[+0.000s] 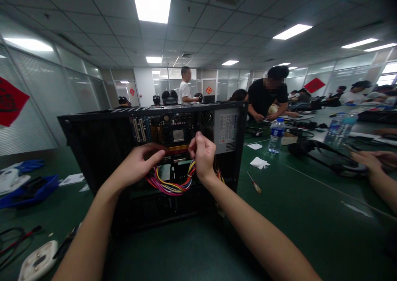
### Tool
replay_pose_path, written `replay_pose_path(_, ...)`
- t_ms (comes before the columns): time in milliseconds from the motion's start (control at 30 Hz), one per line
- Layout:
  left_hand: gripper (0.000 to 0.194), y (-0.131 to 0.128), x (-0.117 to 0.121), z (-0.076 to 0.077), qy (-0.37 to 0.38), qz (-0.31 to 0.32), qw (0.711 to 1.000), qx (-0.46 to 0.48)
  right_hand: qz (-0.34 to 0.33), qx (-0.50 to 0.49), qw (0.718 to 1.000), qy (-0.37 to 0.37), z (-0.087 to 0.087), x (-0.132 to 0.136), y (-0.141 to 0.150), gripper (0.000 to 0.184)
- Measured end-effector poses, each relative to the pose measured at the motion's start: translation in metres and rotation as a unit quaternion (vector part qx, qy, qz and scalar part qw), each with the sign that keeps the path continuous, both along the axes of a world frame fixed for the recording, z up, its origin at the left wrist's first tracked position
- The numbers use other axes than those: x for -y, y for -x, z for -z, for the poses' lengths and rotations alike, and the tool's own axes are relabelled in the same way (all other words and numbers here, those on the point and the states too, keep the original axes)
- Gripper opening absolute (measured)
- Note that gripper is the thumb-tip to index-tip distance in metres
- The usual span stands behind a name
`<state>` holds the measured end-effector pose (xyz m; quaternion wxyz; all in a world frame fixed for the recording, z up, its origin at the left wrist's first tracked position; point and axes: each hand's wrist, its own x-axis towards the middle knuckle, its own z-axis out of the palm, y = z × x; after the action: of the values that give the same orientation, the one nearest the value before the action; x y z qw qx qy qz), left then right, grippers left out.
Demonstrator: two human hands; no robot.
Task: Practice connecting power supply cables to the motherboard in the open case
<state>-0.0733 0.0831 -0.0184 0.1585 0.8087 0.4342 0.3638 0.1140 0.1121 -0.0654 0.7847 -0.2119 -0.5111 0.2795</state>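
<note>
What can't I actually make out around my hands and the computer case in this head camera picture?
All in the head view:
Whether the right hand grips the wire bundle: hidden by its curled fingers.
What the left hand touches: hidden behind its thumb.
Print on the power supply label: too small.
Lower left of the computer case: behind the left forearm.
A neighbour's arm: cut off by the right edge.

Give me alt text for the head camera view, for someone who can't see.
A person's hands handle colourful wires at the open side of a black computer case on a green table, with a screwdriver and water bottle to the right.
</note>
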Motion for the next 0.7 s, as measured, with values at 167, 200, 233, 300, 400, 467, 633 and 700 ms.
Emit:
replay_pose_path(167,0.043,0.012,0.015,-0.01,0.152,0.072,0.982,-0.082,-0.024,0.011,0.999,0.019,-0.002,0.002,-0.001,0.054)
replay_pose_path(200,0.04,0.014,0.018,-0.012,0.169,0.092,0.976,-0.098,-0.026,0.02,0.999,0.022,0.0,0.001,0.0,0.055)
replay_pose_path(233,0.036,0.015,0.021,-0.015,0.177,0.105,0.972,-0.112,-0.027,0.031,0.999,0.022,0.003,0.0,0.001,0.055)
replay_pose_path(300,0.032,0.016,0.027,-0.019,0.175,0.118,0.969,-0.131,-0.029,0.06,0.998,0.016,0.009,-0.004,0.004,0.055)
replay_pose_path(400,0.03,0.014,0.033,-0.023,0.171,0.115,0.969,-0.136,-0.024,0.115,0.993,-0.002,0.021,-0.011,0.007,0.053)
replay_pose_path(467,0.031,0.011,0.036,-0.024,0.17,0.1,0.973,-0.118,-0.016,0.175,0.984,-0.011,0.027,-0.015,0.008,0.05)
replay_pose_path(633,0.035,0.005,0.038,-0.027,0.122,0.049,0.989,-0.062,0.054,0.357,0.932,-0.029,0.021,-0.008,0.008,0.042)
replay_pose_path(700,0.036,0.004,0.037,-0.027,0.08,0.025,0.995,-0.046,0.054,0.39,0.917,-0.07,0.011,0.004,0.008,0.037)
